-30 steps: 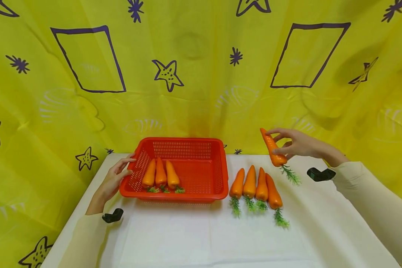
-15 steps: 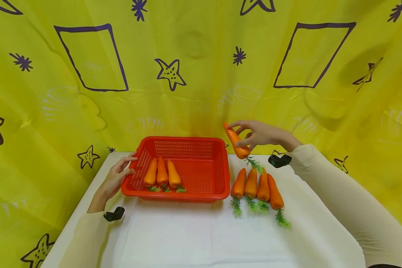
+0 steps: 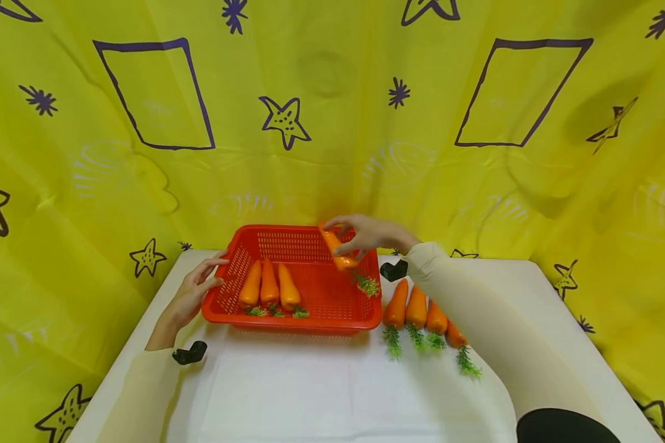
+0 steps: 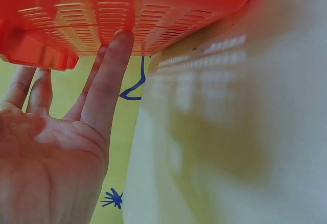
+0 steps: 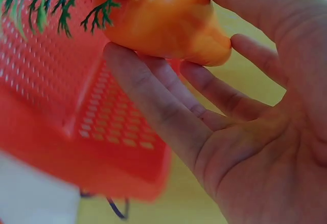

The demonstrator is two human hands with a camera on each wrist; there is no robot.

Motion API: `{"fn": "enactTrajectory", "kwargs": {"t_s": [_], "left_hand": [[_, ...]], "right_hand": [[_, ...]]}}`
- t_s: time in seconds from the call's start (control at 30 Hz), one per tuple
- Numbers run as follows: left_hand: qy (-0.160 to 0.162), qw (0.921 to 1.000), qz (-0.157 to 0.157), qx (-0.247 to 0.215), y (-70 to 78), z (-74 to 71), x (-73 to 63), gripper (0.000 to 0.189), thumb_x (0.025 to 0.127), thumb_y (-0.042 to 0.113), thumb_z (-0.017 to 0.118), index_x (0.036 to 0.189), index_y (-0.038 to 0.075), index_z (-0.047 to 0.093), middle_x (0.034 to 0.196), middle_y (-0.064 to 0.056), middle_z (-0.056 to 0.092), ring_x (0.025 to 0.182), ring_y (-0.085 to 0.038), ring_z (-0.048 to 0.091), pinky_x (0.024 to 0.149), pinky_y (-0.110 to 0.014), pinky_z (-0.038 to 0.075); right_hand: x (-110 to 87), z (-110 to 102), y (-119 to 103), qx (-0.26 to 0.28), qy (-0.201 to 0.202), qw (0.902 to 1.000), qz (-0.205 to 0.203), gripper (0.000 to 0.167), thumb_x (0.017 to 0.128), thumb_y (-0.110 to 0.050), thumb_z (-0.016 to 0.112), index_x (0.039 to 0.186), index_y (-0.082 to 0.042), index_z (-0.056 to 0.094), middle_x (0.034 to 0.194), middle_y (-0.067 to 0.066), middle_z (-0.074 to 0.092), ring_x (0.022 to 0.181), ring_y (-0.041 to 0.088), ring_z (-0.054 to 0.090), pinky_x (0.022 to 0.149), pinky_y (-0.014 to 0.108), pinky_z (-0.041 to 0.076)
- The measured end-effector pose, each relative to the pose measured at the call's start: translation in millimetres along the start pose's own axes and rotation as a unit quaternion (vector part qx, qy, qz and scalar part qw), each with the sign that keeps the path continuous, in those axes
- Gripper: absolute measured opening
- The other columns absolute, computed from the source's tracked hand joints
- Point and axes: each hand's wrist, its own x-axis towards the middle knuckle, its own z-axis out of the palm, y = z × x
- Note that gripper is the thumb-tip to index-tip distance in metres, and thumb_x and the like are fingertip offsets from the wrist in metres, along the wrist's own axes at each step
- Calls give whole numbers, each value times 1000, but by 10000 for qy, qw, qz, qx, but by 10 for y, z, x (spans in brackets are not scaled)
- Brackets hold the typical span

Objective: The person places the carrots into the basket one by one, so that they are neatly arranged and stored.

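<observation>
My right hand (image 3: pixel 368 234) pinches an orange carrot (image 3: pixel 332 243) with green feathery leaves, over the right part of a red plastic basket (image 3: pixel 294 323). In the right wrist view, fingers and thumb spread around this carrot (image 5: pixel 163 22), its leaves to the left. Three carrots (image 3: pixel 268 286) lie side by side in the basket's left part, tips toward the back. At the basket's left end is my left hand (image 3: pixel 188 295), fingers extended to the rim. The left wrist view has the straight fingers of that hand (image 4: pixel 56 142) against the slotted wall.
Several more carrots (image 3: pixel 394 307) lie in a row on the white tabletop (image 3: pixel 288 387), right of the basket; my right sleeve (image 3: pixel 476 320) partly covers them. Behind the table hangs a yellow curtain (image 3: pixel 332 172) with dark star drawings.
My right hand has carried the carrot leftward, from above the table's right side to over the basket. My left hand has stayed at the basket's left end.
</observation>
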Motion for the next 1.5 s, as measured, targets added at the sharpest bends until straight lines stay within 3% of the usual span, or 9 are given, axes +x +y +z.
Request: {"fn": "enactTrajectory", "kwargs": {"t_s": [0.13, 0.43, 0.73, 1.27, 1.5], "left_hand": [[22, 10000, -65, 13, 11, 11, 15, 41, 104, 1, 53, 143, -5, 46, 171, -12, 17, 158, -33, 0, 95, -19, 52], [64, 10000, -68, 23, 17, 1, -1, 40, 105, 2, 52, 143, -5, 46, 171, -12, 18, 158, -32, 1, 96, -19, 51], [54, 9999, -149, 11, 15, 16, 7, 41, 104, 2, 53, 144, -6, 45, 171, -11, 16, 158, -33, 2, 95, -21, 52], [81, 9999, -147, 12, 0, -5, 2, 40, 105, 1, 52, 144, -5, 45, 171, -9, 17, 158, -34, 2, 96, -22, 52], [96, 9999, -110, -34, -15, -9, 3, 40, 104, 0, 51, 143, -6, 45, 171, -9, 19, 158, -31, 2, 97, -22, 52]], "right_hand": [[193, 143, 49, 155, -119, 9998, 71, 68, 96, -17, 74, 156, -14, 43, 136, 19, 50, 86, 30, 65, 77, 47, 61], [532, 464, 178, 665, -170, 9967, 427, 64, 96, -16, 74, 154, -14, 46, 135, 19, 55, 98, 28, 65, 79, 42, 62], [759, 711, 291, 949, -245, 9906, 953, 64, 95, -14, 75, 153, -13, 49, 137, 20, 57, 87, 26, 68, 76, 43, 62], [931, 939, 375, 1100, -154, 9878, 1090, 64, 90, -16, 81, 148, -11, 54, 119, 15, 62, 82, 26, 68, 66, 41, 62], [940, 986, 371, 1017, 3, 9877, 1189, 65, 87, -16, 84, 146, -14, 56, 123, 17, 60, 84, 26, 64, 66, 42, 63]]}}
